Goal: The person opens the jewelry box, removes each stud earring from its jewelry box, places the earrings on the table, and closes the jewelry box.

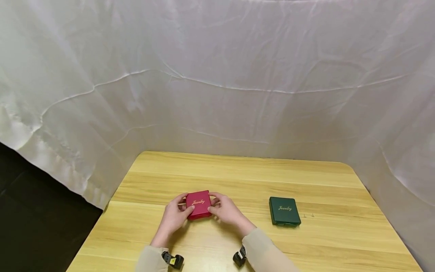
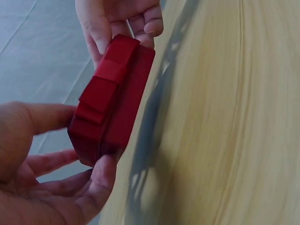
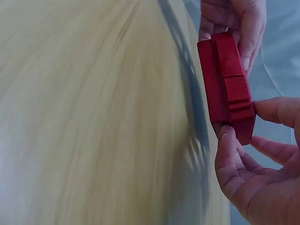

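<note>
Both hands hold a red jewelry box (image 1: 198, 203) above the table, its lid closed and marked "Jewelry" in gold. My left hand (image 1: 174, 215) grips its left side, thumb near the front corner. On the opposite side my right hand (image 1: 228, 211) pinches it between thumb and fingers. A ribbon bow on the front face of the red box (image 2: 105, 89) shows in the left wrist view. The same bowed side of the box (image 3: 229, 84) appears in the right wrist view. To the right, a closed green jewelry box (image 1: 284, 210) lies on the table, apart from both hands.
The wooden table (image 1: 238, 173) has rounded far corners. Pale fabric curtain (image 1: 238, 105) hangs behind it and along the sides. Dark floor (image 1: 40, 219) shows beyond the left edge. Two tiny objects or marks (image 1: 308, 215) lie right of the green box, too small to identify.
</note>
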Available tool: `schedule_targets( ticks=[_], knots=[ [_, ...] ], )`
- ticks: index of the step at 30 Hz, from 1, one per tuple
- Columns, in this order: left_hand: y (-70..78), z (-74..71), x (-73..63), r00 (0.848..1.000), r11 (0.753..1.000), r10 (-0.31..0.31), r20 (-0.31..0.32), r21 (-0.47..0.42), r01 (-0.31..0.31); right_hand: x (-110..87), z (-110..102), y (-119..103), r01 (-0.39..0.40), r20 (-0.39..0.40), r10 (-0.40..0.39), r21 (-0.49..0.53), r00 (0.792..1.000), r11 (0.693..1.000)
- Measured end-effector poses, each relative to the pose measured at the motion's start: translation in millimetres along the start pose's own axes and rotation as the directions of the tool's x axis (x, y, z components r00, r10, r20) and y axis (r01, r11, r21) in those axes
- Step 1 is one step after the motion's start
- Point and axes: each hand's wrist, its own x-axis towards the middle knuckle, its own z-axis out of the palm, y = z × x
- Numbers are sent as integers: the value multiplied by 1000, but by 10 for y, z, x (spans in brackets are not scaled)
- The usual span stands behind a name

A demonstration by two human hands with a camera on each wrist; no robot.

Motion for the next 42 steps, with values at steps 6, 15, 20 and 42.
schedule_targets(
  ticks=[6,15,20,42],
  knots=[
    [50,94,17,987,994,68,144,-93,-55,-135,-195,79,-12,-23,12,12,1000,1000],
    [122,237,-1,918,980,162,362,-166,-108,-366,-423,216,-49,-41,51,52,998,997],
    [169,374,-2,911,979,190,365,-144,-147,-468,-497,259,-60,-44,63,75,997,995],
    [282,779,58,895,971,236,378,-56,-233,-710,-645,322,-112,-133,107,-33,985,993]
  ],
)
